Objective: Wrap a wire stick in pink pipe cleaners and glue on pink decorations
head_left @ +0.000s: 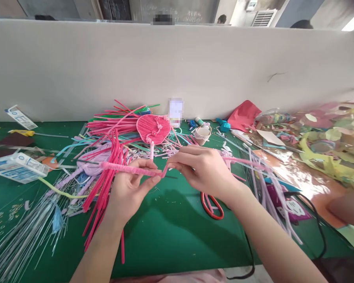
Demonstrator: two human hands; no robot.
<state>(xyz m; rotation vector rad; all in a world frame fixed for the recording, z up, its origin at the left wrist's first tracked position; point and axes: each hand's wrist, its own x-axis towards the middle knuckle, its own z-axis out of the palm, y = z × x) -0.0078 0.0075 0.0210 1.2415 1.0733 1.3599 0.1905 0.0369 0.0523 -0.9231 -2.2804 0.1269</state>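
Observation:
Between finger and thumb, my left hand [132, 188] pinches a pink fuzzy pipe-cleaner stick [126, 168] that lies level across it. My right hand [205, 169] grips the pink pipe cleaner [165, 171] at the stick's right end, where it bends upward. A strand of pink also shows to the right of that hand. Just beyond my hands lies a round red fan [153, 129] made of pipe cleaners, with small pink flowers and a pale pink handle [152, 151]. Loose red pipe cleaners [106, 184] lie beside my left hand.
Red-handled scissors [212, 208] lie below my right hand. A paper cup [202, 135] and a propped phone [176, 111] stand at the back by the white partition [177, 67]. Silver wires [23, 236] spread at left; paper scraps [321, 145] pile at right, near another person's arm [348, 208].

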